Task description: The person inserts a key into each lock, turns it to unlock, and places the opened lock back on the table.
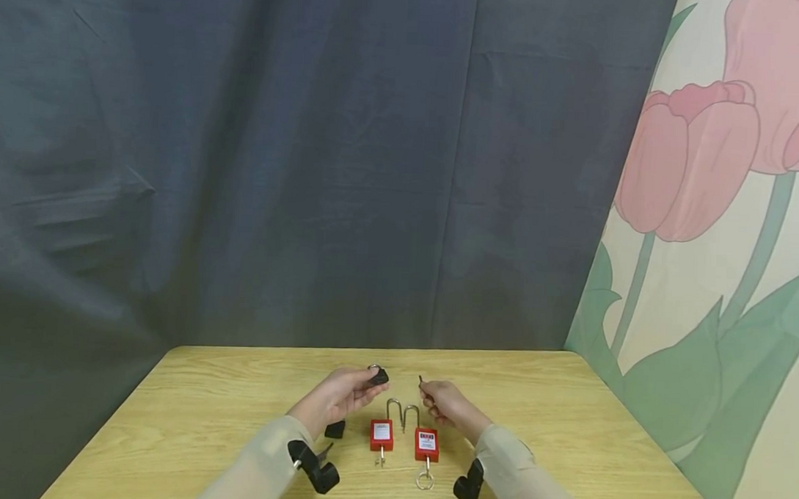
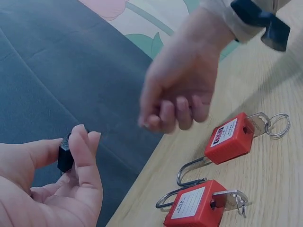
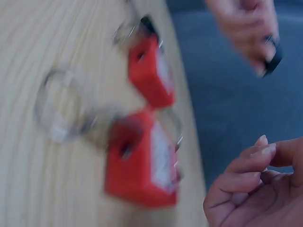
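My left hand (image 1: 348,396) pinches a small black padlock (image 1: 378,376) between thumb and fingers, its metal shackle showing on top. Across from it my right hand (image 1: 448,402) is raised above the table, thumb and index finger pinching a thin dark piece (image 1: 420,380) whose kind is too small to make out. Below and between the hands lie two red padlocks, a left one (image 1: 381,434) and a right one (image 1: 427,443). Each has a white label and a key in its base. Their metal shackles are swung out toward each other.
Beside my left wrist a small black block (image 1: 335,429) lies on the wooden table (image 1: 236,391). The right red padlock's key carries a large ring (image 1: 425,482). A dark curtain (image 1: 349,167) hangs behind the table, and a tulip-painted wall (image 1: 715,290) stands at the right.
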Tool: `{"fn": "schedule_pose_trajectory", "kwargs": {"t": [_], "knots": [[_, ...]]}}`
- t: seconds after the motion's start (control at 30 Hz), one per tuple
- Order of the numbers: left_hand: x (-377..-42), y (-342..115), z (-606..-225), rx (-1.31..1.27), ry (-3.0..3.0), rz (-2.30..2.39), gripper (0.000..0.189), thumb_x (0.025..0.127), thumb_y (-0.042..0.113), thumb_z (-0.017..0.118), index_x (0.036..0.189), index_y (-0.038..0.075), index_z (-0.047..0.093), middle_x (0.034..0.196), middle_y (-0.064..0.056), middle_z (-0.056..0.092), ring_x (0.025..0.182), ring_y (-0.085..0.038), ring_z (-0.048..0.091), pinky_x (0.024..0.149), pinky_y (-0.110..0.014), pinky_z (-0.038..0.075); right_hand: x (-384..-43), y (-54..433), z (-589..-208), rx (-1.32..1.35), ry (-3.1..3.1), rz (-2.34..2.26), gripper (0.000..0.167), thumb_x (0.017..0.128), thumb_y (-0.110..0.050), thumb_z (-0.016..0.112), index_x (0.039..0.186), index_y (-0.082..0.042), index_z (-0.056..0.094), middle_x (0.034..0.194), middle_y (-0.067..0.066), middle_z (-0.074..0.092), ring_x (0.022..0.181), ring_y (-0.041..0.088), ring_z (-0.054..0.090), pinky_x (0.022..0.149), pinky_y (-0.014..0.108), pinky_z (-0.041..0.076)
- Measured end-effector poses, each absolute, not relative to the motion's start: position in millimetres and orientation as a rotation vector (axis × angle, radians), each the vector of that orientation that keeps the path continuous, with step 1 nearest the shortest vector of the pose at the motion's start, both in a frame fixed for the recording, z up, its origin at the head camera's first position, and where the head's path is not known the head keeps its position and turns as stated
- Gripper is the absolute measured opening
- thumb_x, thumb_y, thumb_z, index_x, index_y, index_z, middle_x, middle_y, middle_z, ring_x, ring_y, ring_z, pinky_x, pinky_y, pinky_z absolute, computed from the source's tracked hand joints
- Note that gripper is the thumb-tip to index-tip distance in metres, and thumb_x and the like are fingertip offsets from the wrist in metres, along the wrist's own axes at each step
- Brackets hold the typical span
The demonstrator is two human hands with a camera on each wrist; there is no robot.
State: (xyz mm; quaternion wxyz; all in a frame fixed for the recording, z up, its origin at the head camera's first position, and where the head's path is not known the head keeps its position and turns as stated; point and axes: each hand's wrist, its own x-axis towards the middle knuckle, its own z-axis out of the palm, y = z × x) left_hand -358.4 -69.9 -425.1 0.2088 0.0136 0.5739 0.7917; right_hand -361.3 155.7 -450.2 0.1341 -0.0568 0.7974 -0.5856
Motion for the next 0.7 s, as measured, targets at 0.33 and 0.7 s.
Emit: {"fn": "schedule_pose_trajectory", "kwargs": {"t": [0.33, 0.7], "knots": [[-363.1, -74.4, -425.7, 0.032, 1.652, 2.205, 0.038, 0.099, 0.017, 0.054, 0.125, -0.012, 0.053, 0.081, -0.004, 0.071, 0.057, 0.005, 0.053, 0.053, -0.006, 0.043, -328.1, 119.6, -408.5, -0.424, 2.218, -1.649, 0.032, 0.102, -0.024, 0.044, 0.083, 0.000, 0.051, 0.062, -0.004, 0.042, 0.052, 0.008, 0.035, 0.047, 0.021, 0.029], [-361.7, -71.6, -427.0, 0.079, 1.642, 2.191, 0.036, 0.100, 0.015, 0.052, 0.123, -0.013, 0.053, 0.077, -0.001, 0.069, 0.057, 0.004, 0.050, 0.052, -0.007, 0.041, -325.1, 111.8, -422.1, -0.415, 2.290, -1.575, 0.032, 0.103, -0.023, 0.043, 0.084, -0.003, 0.058, 0.060, -0.004, 0.044, 0.050, 0.008, 0.035, 0.046, 0.021, 0.028]]}}
